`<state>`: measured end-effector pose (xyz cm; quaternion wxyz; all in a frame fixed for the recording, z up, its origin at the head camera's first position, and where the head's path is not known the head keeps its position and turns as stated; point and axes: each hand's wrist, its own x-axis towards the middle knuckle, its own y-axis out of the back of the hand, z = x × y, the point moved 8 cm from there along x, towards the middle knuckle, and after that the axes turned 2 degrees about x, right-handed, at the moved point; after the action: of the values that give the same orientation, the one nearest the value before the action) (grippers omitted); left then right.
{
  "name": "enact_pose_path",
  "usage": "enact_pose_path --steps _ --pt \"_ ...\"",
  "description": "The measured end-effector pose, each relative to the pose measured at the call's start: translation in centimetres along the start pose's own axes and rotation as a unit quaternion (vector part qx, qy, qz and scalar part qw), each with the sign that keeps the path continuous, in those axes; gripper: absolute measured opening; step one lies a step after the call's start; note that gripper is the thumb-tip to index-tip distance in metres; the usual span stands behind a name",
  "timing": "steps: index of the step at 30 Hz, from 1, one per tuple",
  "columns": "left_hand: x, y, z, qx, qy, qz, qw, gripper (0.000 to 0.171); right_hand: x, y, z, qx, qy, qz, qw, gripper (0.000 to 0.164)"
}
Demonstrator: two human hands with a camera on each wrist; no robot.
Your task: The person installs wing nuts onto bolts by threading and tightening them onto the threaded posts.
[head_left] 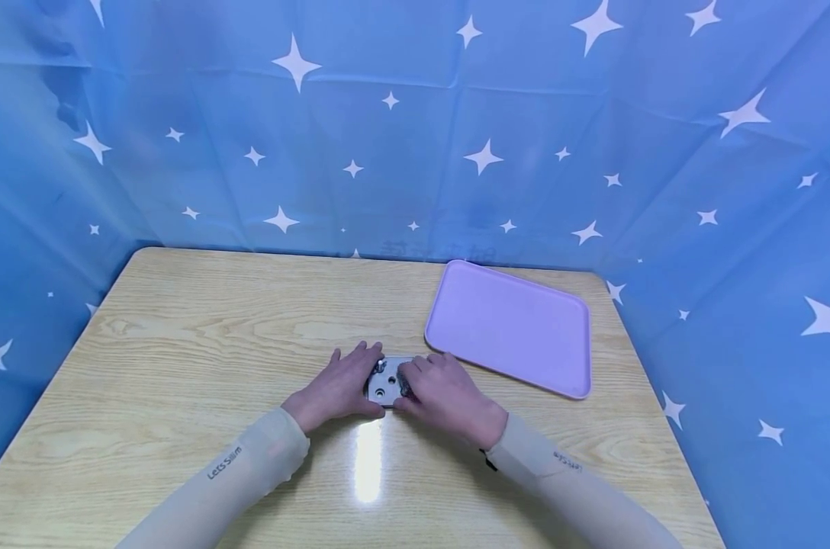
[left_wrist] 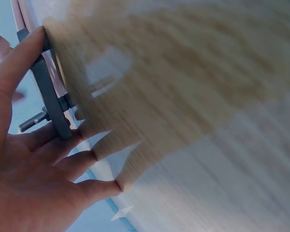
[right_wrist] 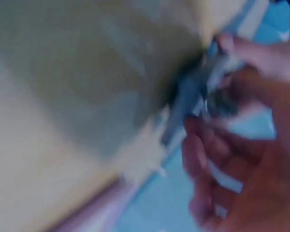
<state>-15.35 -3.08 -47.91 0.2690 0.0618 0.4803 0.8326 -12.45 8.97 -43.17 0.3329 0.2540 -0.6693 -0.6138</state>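
A grey metal plate [head_left: 388, 390] with round holes lies between the hands on the table's near half. My left hand [head_left: 341, 385] holds its left side, thumb at the near edge and fingers at the far one. In the left wrist view the left hand [left_wrist: 43, 169] spans the plate [left_wrist: 50, 92], from which a threaded bolt [left_wrist: 33, 121] sticks up. My right hand [head_left: 449, 396] curls over the plate's right side, pinching a small dark knob-like part [head_left: 404, 385]. The right wrist view is blurred; there the right hand's fingers [right_wrist: 203, 150] close round that dark part [right_wrist: 221, 104].
A purple tray [head_left: 511, 329] lies at the back right of the wooden table [head_left: 216, 328], its near edge just beyond the right hand. A blue star-patterned curtain [head_left: 387, 152] hangs behind the table and along both sides.
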Motion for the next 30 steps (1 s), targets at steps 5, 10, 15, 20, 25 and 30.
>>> enact_pose_path --steps 5,10,15,20,25,30 --pt "0.0 0.1 0.1 0.003 0.000 -0.001 1.0000 0.101 -0.5 0.7 -0.2 -0.030 0.106 -0.041 0.993 0.041" --pt "0.1 0.1 0.2 0.007 0.004 -0.002 1.0000 0.101 -0.8 0.4 -0.7 -0.074 0.171 -0.043 0.982 0.029" --pt "0.3 -0.1 0.1 0.007 0.009 -0.006 0.9999 0.103 -0.9 0.3 -0.7 -0.086 0.168 -0.023 0.982 0.023" --pt "0.3 -0.2 0.0 0.001 0.010 -0.007 0.9999 0.102 -0.6 -0.1 -0.7 -0.097 0.154 -0.017 0.983 0.018" --pt "0.2 -0.2 0.0 0.000 0.007 -0.007 0.9999 0.103 -0.3 -0.2 -0.9 -0.101 0.139 -0.012 0.985 0.014" --pt "0.2 -0.2 0.0 0.002 0.008 -0.006 1.0000 0.104 0.0 -0.3 -1.1 -0.106 0.102 0.007 0.989 0.011"
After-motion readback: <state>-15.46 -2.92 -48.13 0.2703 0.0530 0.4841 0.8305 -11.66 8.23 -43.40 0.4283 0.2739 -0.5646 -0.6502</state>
